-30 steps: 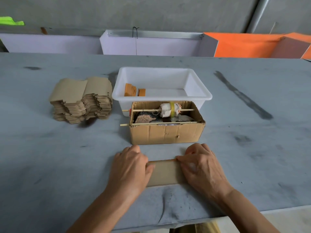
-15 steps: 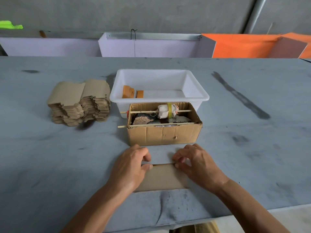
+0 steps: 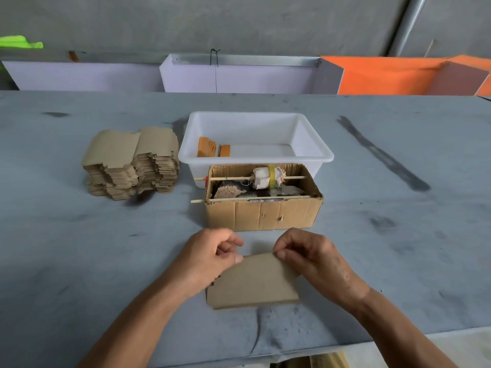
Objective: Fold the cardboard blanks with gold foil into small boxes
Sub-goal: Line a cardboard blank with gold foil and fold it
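Observation:
A brown cardboard blank [image 3: 253, 284] lies near the table's front edge, its far edge lifted off the surface. My left hand [image 3: 210, 257] pinches the far left corner of it and my right hand [image 3: 316, 257] pinches the far right corner. Its plain brown side faces me; no gold foil shows. A stack of flat cardboard blanks [image 3: 131, 162] sits at the left of the table. At the bottom of the frame, below the table edge, a strip of gold material [image 3: 310, 362] shows.
A white plastic tub [image 3: 316, 144] holding three orange pieces [image 3: 212, 148] stands in the middle. In front of it sits an open corrugated box [image 3: 263, 215] with sticks, a wrapped roll and scraps. Purple and orange bins line the far edge.
My hands went from pressing flat on the blank to pinching its far corners. The far edge has lifted and the blank has shifted nearer to me.

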`<state>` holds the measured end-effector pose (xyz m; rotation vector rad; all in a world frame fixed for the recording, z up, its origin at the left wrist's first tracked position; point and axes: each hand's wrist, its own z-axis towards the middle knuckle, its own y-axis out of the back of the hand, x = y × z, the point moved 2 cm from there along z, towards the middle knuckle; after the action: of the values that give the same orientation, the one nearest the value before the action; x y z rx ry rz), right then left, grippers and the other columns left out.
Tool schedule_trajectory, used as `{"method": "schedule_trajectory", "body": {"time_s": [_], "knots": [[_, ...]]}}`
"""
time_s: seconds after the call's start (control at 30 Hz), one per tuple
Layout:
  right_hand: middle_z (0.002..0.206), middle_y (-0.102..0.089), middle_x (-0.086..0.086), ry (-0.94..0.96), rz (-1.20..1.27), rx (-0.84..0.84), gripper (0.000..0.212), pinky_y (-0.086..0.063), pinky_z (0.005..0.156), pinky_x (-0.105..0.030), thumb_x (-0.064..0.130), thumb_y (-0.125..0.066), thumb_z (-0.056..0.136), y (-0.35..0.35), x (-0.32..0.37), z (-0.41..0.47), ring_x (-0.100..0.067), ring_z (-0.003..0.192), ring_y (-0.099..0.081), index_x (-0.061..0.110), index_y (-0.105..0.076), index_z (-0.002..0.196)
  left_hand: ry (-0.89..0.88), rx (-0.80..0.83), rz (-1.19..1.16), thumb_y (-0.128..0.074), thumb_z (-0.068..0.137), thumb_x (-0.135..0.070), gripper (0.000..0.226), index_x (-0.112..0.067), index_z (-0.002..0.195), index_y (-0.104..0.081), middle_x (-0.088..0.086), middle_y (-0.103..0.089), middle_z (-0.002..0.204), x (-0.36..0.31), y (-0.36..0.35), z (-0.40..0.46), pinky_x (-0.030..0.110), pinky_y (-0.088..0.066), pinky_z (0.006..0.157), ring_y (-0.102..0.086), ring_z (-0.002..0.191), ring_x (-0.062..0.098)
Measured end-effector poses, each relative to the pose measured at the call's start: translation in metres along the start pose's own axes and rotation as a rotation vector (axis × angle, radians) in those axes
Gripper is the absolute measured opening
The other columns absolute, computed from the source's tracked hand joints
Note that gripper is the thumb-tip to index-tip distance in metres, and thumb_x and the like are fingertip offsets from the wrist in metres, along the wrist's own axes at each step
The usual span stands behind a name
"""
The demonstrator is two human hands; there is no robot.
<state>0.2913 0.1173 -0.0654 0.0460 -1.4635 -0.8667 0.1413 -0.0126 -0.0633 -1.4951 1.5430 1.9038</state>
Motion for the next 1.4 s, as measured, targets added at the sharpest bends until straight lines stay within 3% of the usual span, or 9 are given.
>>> {"method": "schedule_trajectory", "body": {"time_s": [0.1,0.2,0.3,0.57,0.9,1.03,1.17,1.27,1.4], "knots": [[0.075,-0.065,0.004,-0.019,0.240,-0.010,0.006,-0.043,0.064,-0.018,0.012,-0.068,0.085,0.003,-0.001,-0.003,-0.003,0.069,-0.054,0.016,-0.070,0.089,0.075,0.107,-0.179,-0.067,0.082,0.002,0.021,-0.017,0.076,-0.070,-0.001,-0.061,0.069,-0.007,0.006,-0.001,0.012,-0.043,0.061,-0.052,0.065,0.008],[0.097,-0.065,-0.015,-0.071,0.544,0.040,0.036,-0.053,0.072,-0.036,0.026,-0.079,0.075,0.008,-0.006,-0.013,-0.023,0.080,-0.060,0.024,-0.069,0.110,0.139,0.077,-0.311,-0.064,0.083,0.006,0.018,-0.011,0.078,-0.067,0.003,-0.057,0.069,-0.010,0.012,-0.001,0.014,-0.040,0.054,-0.049,0.064,0.010],[0.112,-0.065,-0.001,-0.014,0.659,0.070,0.052,-0.053,0.075,-0.028,0.011,-0.081,0.068,0.012,-0.005,-0.021,-0.022,0.080,-0.066,0.023,-0.066,0.117,0.201,0.078,-0.449,-0.059,0.085,0.007,0.016,-0.007,0.081,-0.064,0.006,-0.060,0.071,-0.011,0.017,0.000,0.023,-0.043,0.054,-0.054,0.062,0.012],[0.072,-0.071,-0.018,0.045,0.579,-0.103,0.026,-0.056,0.067,-0.026,0.004,-0.070,0.072,0.011,0.008,-0.020,-0.022,0.069,-0.069,0.011,-0.072,0.097,0.180,0.007,-0.465,-0.060,0.084,0.007,0.018,-0.008,0.076,-0.065,0.006,-0.062,0.067,-0.017,0.015,-0.002,0.027,-0.044,0.058,-0.055,0.058,0.012],[0.080,-0.068,-0.006,0.086,0.537,-0.222,0.014,-0.050,0.056,-0.025,0.013,-0.070,0.073,0.013,0.026,-0.012,-0.018,0.067,-0.063,0.017,-0.073,0.086,-0.217,-0.201,0.004,-0.073,0.076,-0.001,0.027,-0.026,0.066,-0.067,-0.018,-0.063,0.065,-0.042,0.026,-0.017,0.009,-0.044,0.056,-0.057,0.059,-0.001],[0.097,-0.064,-0.010,0.086,0.527,-0.249,0.017,-0.049,0.057,-0.026,0.016,-0.070,0.073,0.013,0.032,-0.008,-0.021,0.072,-0.060,0.011,-0.070,0.089,-0.344,-0.209,0.079,-0.073,0.076,0.001,0.022,-0.020,0.069,-0.069,-0.009,-0.063,0.070,-0.053,0.026,-0.024,0.021,-0.051,0.060,-0.060,0.070,0.007],[0.085,-0.068,-0.004,0.038,0.598,-0.290,0.021,-0.051,0.057,-0.023,0.019,-0.068,0.073,0.011,0.034,-0.006,-0.020,0.069,-0.064,0.005,-0.066,0.089,-0.381,-0.162,0.066,-0.071,0.077,0.002,0.015,-0.012,0.078,-0.072,-0.007,-0.063,0.077,-0.059,0.020,-0.028,0.033,-0.056,0.063,-0.062,0.071,0.006],[0.083,-0.069,-0.005,-0.008,0.636,-0.345,0.016,-0.054,0.059,-0.025,0.016,-0.067,0.073,0.009,0.032,-0.007,-0.020,0.067,-0.065,0.006,-0.065,0.086,-0.285,-0.083,-0.047,-0.066,0.082,0.002,0.020,-0.017,0.081,-0.072,-0.005,-0.067,0.081,-0.055,0.016,-0.027,0.041,-0.057,0.069,-0.066,0.077,0.010],[0.079,-0.070,-0.006,-0.057,0.644,-0.364,0.021,-0.055,0.061,-0.027,0.016,-0.065,0.075,0.008,0.030,-0.007,-0.020,0.067,-0.066,0.004,-0.063,0.091,-0.111,0.077,-0.302,-0.058,0.089,0.000,0.016,-0.012,0.091,-0.069,0.012,-0.071,0.095,-0.048,0.012,-0.026,0.050,-0.052,0.085,-0.068,0.088,0.031]]}}
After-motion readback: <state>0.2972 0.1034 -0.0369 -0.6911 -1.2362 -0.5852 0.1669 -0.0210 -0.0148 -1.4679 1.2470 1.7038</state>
